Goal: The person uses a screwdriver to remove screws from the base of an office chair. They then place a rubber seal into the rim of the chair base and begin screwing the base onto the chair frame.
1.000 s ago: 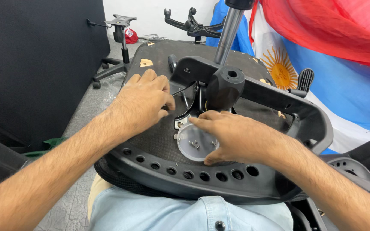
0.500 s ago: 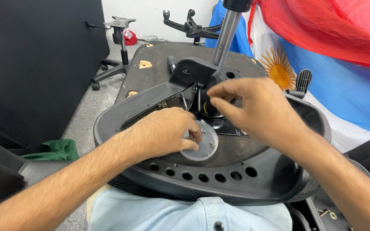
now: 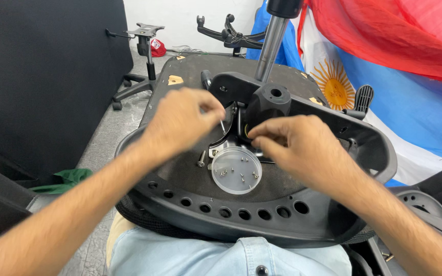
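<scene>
— What's under your hands?
— The upturned chair seat (image 3: 262,225), on your lap. Just below your pinched right hand (image 3: 295,148) sits a clear dish (image 3: 236,170) holding small screws (image 3: 242,177).
— And your left hand (image 3: 180,122)?
— Its fingertips pinch a thin screw (image 3: 222,126), above the dish.

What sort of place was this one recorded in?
Probably an informal workroom or spare office room used for chair repair or assembly. An upturned black office chair seat lies across the person's lap, a second black chair base on castors stands on the grey floor, and blue, white and red flags hang behind.
</scene>
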